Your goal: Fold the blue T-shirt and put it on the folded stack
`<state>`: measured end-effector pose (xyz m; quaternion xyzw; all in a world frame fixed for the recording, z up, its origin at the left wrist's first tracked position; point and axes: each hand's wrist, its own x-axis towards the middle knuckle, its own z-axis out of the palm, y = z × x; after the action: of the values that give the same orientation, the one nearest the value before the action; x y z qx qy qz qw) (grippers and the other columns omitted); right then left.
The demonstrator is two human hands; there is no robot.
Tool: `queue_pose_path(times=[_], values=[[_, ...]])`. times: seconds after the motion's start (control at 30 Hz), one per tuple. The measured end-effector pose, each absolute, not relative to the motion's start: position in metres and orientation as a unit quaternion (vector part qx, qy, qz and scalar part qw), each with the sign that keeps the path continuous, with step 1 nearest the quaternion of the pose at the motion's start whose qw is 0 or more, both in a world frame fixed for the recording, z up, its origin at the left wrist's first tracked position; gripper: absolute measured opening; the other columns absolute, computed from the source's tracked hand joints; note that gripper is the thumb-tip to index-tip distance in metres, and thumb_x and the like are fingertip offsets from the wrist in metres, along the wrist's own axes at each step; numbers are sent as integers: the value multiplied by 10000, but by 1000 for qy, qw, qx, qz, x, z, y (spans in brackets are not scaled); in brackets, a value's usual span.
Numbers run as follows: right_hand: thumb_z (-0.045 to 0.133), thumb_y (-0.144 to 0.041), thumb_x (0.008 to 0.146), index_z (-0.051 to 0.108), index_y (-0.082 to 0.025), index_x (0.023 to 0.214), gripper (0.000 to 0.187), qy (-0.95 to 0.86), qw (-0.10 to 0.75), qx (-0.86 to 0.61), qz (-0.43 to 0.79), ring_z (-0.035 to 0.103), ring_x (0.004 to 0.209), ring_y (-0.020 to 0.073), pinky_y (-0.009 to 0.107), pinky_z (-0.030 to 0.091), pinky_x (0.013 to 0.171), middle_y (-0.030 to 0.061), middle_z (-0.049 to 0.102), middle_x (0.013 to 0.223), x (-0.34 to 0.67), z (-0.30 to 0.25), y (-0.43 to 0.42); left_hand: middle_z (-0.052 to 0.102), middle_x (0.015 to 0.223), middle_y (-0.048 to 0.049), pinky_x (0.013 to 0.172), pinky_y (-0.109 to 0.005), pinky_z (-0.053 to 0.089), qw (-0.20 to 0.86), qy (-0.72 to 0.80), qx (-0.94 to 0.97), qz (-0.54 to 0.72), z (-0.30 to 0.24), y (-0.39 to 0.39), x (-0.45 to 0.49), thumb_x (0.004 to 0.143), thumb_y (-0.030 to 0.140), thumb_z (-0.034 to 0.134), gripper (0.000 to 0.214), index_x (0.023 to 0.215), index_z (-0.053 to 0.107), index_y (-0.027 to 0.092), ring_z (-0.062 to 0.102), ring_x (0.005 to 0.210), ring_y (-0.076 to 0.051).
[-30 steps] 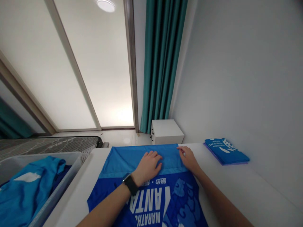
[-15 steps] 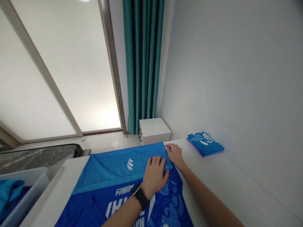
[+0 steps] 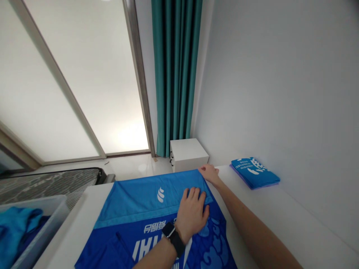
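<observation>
A blue sports shirt with white lettering lies spread flat on a white table. My left hand, a black watch on its wrist, lies flat on the shirt near its right side, fingers stretched out. At the shirt's far right corner, my right hand has its fingers closed on the edge of the cloth.
A stack of folded blue shirts sits at the table's far right by the wall. A grey bin with crumpled blue clothes stands at the left. Beyond the table are a white nightstand, a teal curtain and a dark patterned mattress.
My left hand has slid from the shirt's light-blue top band down and to the right. My right hand has stayed at the far right corner. The view has swung right.
</observation>
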<state>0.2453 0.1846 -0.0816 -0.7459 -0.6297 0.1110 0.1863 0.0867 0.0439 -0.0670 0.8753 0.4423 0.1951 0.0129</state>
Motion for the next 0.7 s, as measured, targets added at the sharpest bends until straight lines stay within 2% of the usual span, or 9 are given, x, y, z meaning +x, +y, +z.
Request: queue_pose_path(times=[0.37, 0.53, 0.7], values=[[474, -364, 934, 718, -196, 870, 303, -628, 157, -757, 88, 553, 1099, 278, 406, 338, 896, 105, 701, 1056, 243, -80, 181, 545, 1251, -99, 1045, -470, 362, 30, 449, 873, 186, -65, 43, 86, 939, 378, 455, 356, 1238, 545, 207, 461, 1187, -279], [399, -339, 957, 709, -202, 810, 369, -649, 145, -738, 118, 607, 965, 236, 372, 342, 861, 79, 723, 941, 253, -70, 168, 549, 1250, -99, 1043, -468, 364, 24, 445, 874, 192, -65, 45, 86, 934, 358, 466, 350, 1237, 544, 202, 464, 1186, -278], [431, -271, 933, 646, -183, 736, 304, -679, 138, -705, 152, 610, 797, 186, 305, 360, 774, 43, 693, 794, 266, -62, 137, 550, 1245, -103, 1042, -462, 364, 14, 436, 877, 202, -67, 46, 86, 923, 331, 485, 345, 1235, 541, 195, 465, 1185, -275]])
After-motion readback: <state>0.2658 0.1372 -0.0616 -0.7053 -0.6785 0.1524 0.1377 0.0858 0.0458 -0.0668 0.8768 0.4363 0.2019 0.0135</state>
